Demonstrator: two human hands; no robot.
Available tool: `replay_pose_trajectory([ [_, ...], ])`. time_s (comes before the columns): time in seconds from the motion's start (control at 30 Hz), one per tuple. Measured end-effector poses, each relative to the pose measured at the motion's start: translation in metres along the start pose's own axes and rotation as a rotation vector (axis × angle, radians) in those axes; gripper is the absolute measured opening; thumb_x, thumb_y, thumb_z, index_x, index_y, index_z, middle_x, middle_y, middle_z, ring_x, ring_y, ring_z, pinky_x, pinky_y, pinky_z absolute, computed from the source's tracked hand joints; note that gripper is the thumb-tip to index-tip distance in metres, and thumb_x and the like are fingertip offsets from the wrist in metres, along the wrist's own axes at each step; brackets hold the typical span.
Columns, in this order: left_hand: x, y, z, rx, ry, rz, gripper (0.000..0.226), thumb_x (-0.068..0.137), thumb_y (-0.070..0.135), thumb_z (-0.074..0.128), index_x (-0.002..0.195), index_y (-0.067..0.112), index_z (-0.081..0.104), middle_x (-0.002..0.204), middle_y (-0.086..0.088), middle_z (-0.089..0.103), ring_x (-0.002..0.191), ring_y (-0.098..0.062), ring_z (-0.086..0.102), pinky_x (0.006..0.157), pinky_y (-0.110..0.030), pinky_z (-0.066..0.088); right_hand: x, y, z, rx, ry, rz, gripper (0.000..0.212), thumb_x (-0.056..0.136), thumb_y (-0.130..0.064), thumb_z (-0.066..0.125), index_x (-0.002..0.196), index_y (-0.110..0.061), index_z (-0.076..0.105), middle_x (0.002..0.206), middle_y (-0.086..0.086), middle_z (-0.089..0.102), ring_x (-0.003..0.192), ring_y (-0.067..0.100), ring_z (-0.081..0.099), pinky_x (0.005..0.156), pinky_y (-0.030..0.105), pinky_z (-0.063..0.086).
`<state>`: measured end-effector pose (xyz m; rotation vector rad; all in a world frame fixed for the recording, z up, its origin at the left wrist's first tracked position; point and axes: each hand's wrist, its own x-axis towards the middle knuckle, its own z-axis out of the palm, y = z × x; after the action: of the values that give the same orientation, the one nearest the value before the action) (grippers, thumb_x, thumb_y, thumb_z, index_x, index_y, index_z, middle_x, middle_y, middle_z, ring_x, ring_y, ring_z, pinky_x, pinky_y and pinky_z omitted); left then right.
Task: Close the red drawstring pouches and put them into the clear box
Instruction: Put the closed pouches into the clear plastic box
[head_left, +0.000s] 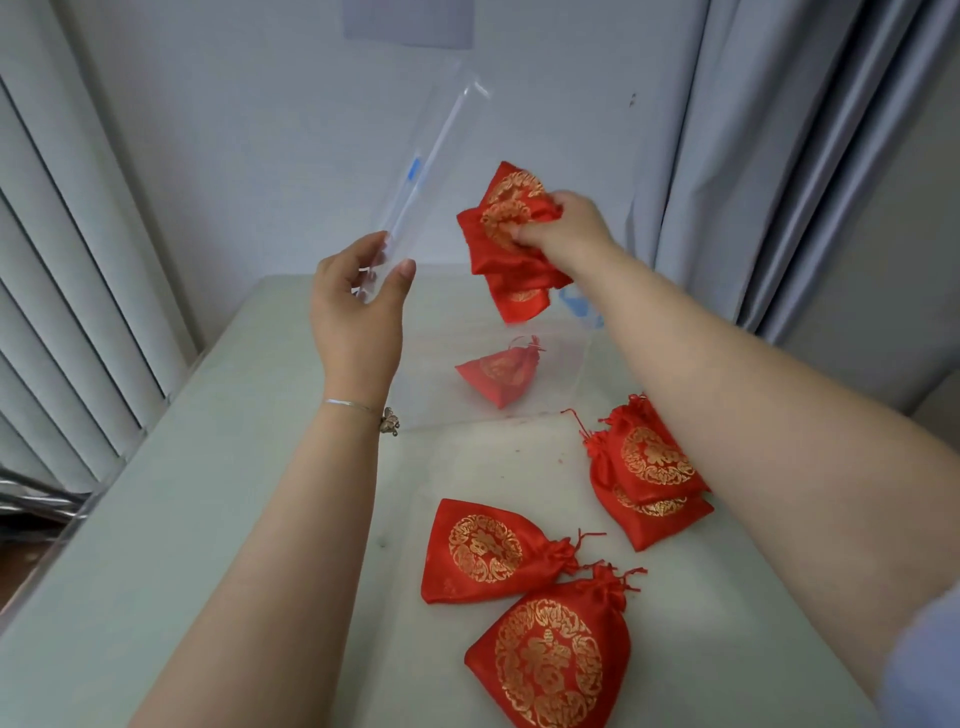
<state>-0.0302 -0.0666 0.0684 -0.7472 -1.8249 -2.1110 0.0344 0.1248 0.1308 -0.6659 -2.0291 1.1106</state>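
Note:
My right hand (563, 228) grips a bunch of red drawstring pouches (511, 244) with gold emblems, held in the air above the clear box (571, 364). My left hand (358, 306) holds the box's raised clear lid (415, 192) by its lower edge. One closed red pouch (498, 374) lies inside the box. On the table near me lie more pouches: a stacked pair (647, 478) under my right forearm, one (488, 553) lying flat with its neck cinched, and one (556, 665) closest to me.
The pale table (208, 519) runs from me to the wall. Vertical blinds (62, 312) hang on the left and grey curtains (779, 182) on the right. A metal frame (31, 499) shows past the table's left edge.

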Motion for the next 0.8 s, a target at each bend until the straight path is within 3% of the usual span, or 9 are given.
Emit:
replay_pose_trajectory([
  [0.1,0.001,0.0,-0.001,-0.015,0.005,-0.006,0.027,0.081,0.022,0.07,0.106,0.028,0.065,0.108,0.0,0.062,0.085,-0.003,0.055,0.087,-0.029,0.049,0.005,0.013,0.036,-0.038,0.001,-0.01,0.039,0.075,-0.027,0.078,0.106,-0.009,0.061,0.101,0.004,0.067,0.092,0.02,0.063,0.081,0.029,0.05],
  [0.2,0.001,0.0,-0.002,-0.026,-0.001,-0.011,0.026,0.081,0.023,0.07,0.105,0.03,0.065,0.107,0.001,0.062,0.086,-0.004,0.055,0.088,-0.029,0.049,-0.002,0.018,0.055,-0.256,-0.347,0.062,0.051,0.074,-0.045,0.076,0.111,-0.011,0.062,0.099,0.001,0.067,0.092,0.018,0.063,0.069,0.023,0.045],
  [0.27,0.001,0.001,-0.002,-0.03,-0.001,-0.013,0.026,0.081,0.023,0.07,0.105,0.031,0.065,0.108,0.002,0.063,0.086,-0.004,0.056,0.088,-0.029,0.049,-0.01,0.02,0.057,-0.484,-0.514,0.066,0.073,0.075,-0.059,0.068,0.128,-0.013,0.05,0.12,0.002,0.06,0.111,0.021,0.057,0.082,0.026,0.042],
  [0.33,0.001,0.001,-0.002,-0.027,-0.001,-0.006,0.026,0.081,0.022,0.07,0.106,0.029,0.065,0.107,0.001,0.063,0.086,-0.003,0.055,0.088,-0.03,0.049,-0.016,0.018,0.053,-0.637,-0.473,0.004,0.08,0.078,-0.067,0.058,0.136,-0.015,0.041,0.136,0.002,0.05,0.123,0.022,0.049,0.091,0.032,0.038],
  [0.37,0.0,0.001,-0.002,-0.024,-0.003,-0.003,0.026,0.081,0.022,0.07,0.106,0.029,0.065,0.107,0.0,0.063,0.085,-0.003,0.055,0.088,-0.03,0.049,-0.019,0.016,0.049,-0.671,-0.401,-0.053,0.073,0.081,-0.067,0.055,0.133,-0.017,0.044,0.133,0.001,0.053,0.12,0.021,0.051,0.089,0.032,0.039],
  [0.5,0.001,0.0,-0.002,-0.021,-0.01,-0.001,0.027,0.081,0.021,0.069,0.107,0.028,0.065,0.105,0.003,0.061,0.085,-0.001,0.055,0.088,-0.029,0.049,-0.04,0.02,0.023,-0.514,-0.034,-0.301,0.03,0.092,-0.047,0.049,0.097,-0.018,0.058,0.088,-0.005,0.063,0.083,0.016,0.059,0.066,0.028,0.041],
  [0.6,0.001,0.0,-0.002,-0.005,-0.021,0.014,0.028,0.081,0.022,0.069,0.108,0.029,0.064,0.106,0.002,0.06,0.084,-0.001,0.054,0.088,-0.028,0.048,-0.067,0.035,-0.007,-0.409,0.085,-0.345,0.03,0.093,-0.043,0.05,0.079,-0.016,0.055,0.065,-0.005,0.056,0.065,0.017,0.053,0.058,0.029,0.037],
  [0.7,0.0,-0.001,0.0,0.008,-0.024,0.015,0.029,0.08,0.024,0.069,0.109,0.029,0.065,0.106,0.002,0.06,0.084,0.0,0.054,0.088,-0.028,0.049,-0.079,0.058,-0.042,-0.617,0.067,-0.217,0.035,0.091,-0.043,0.052,0.074,-0.012,0.056,0.065,-0.001,0.055,0.071,0.024,0.057,0.061,0.032,0.04],
  [0.8,-0.001,-0.001,0.0,0.018,-0.02,0.025,0.028,0.081,0.024,0.069,0.107,0.033,0.063,0.106,0.003,0.059,0.081,0.007,0.053,0.089,-0.028,0.049,-0.092,0.078,-0.068,-0.805,-0.142,0.046,0.048,0.082,-0.062,0.054,0.09,-0.015,0.062,0.094,0.008,0.061,0.092,0.029,0.061,0.076,0.035,0.045],
])
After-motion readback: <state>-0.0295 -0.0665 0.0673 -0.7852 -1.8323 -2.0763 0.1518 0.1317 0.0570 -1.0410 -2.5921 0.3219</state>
